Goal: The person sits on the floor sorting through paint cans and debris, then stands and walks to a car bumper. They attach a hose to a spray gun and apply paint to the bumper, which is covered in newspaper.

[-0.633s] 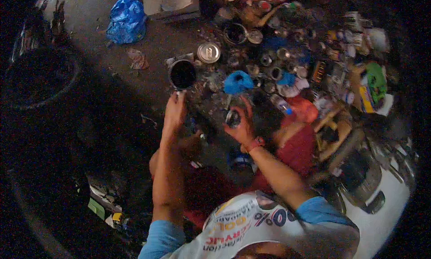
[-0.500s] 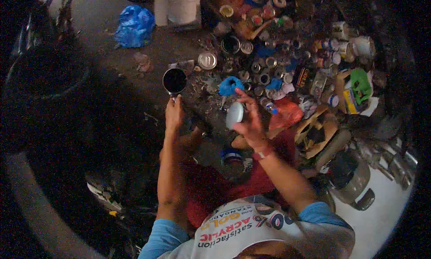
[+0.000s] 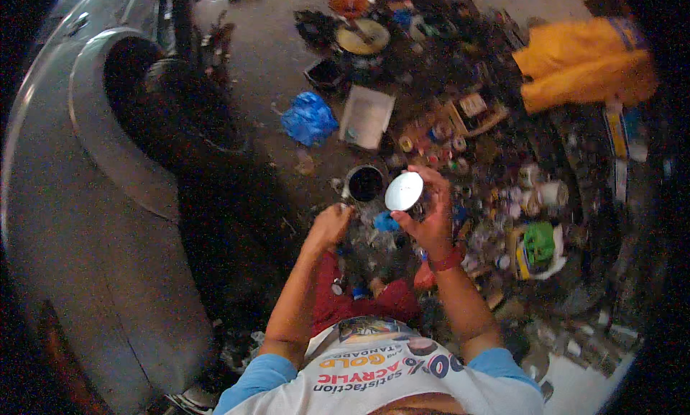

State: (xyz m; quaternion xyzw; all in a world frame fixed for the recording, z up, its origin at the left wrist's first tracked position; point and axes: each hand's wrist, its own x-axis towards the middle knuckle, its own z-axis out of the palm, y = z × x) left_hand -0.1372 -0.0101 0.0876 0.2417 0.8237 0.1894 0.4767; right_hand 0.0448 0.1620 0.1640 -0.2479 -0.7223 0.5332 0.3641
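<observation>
Right hand [image 3: 433,221] is gripping a round white lid [image 3: 404,190] by its rim, lifting it clear above the floor clutter. Left hand [image 3: 329,224] is closing around something small beside the open dark tin [image 3: 365,183]; what exactly, cannot tell. Tin is standing uncovered, its contents untouched. Blue bag [image 3: 309,118] is lying beyond.
</observation>
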